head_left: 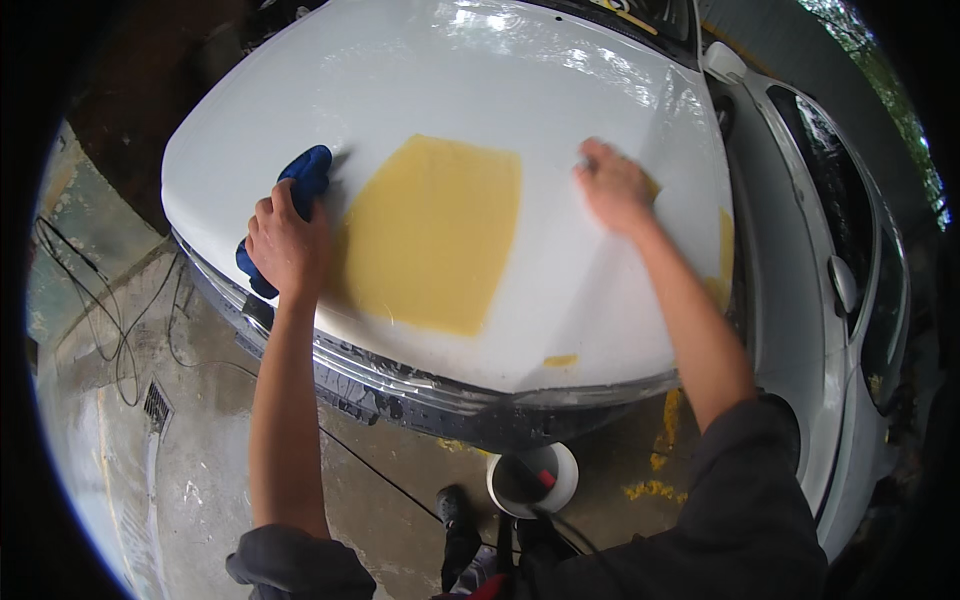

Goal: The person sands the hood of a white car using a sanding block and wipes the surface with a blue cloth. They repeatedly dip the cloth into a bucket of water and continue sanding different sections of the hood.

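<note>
My left hand (287, 240) is closed round a bunched dark blue cloth (312, 172) at the left side of a white car hood (380, 95). The cloth sticks out above and below my fingers. A large yellow patch (435, 235) with fairly straight edges covers the middle of the hood, just right of that hand. My right hand (612, 185) is on the hood's right part, its fingers curled down and slightly blurred. What it grips, if anything, is hidden under the fingers. A little yellow shows beside its wrist.
A smaller yellow strip (722, 260) lies along the hood's right edge, and a short yellow mark (561, 360) near its front. Below the bumper stands a white bucket (567, 478) with something red inside. Another car (800, 250) stands close on the right. Dark hoses (125, 335) trail over the wet floor.
</note>
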